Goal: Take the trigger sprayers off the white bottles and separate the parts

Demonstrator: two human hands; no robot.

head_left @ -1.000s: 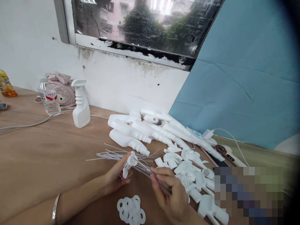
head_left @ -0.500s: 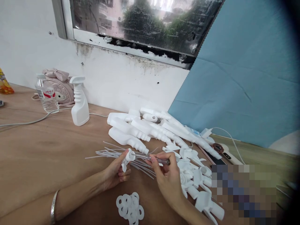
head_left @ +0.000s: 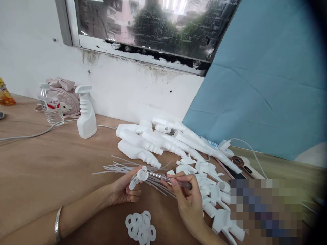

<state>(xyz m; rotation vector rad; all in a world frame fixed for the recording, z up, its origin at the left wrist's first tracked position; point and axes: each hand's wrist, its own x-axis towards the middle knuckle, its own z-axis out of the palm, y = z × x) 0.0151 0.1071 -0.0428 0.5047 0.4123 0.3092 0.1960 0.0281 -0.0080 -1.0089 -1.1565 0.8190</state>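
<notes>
My left hand point(head_left: 127, 189) grips a white spray trigger head point(head_left: 138, 177), its round opening turned to the right. In my right hand point(head_left: 185, 197) is a screwdriver point(head_left: 176, 180) with a clear and dark handle. Its thin metal shaft points left, and the tip is at the opening of the trigger head; whether it goes inside I cannot tell. Behind both hands lie several thin white tubes point(head_left: 120, 167). A heap of white ring washers point(head_left: 141, 226) rests in front, between my forearms. Loose trigger parts point(head_left: 217, 194) are piled beyond my right hand.
Several white spray bottles point(head_left: 138, 153) lie heaped at the back. One assembled spray bottle point(head_left: 87, 119) stands at the left, near a water bottle point(head_left: 51, 105), a pink bag point(head_left: 67, 97) and a cable point(head_left: 33, 136). A handheld device point(head_left: 247, 166) lies at the right.
My right hand has moved slightly right and down with the screwdriver, so more of the shaft shows. The trigger head has tilted a little in my left hand.
</notes>
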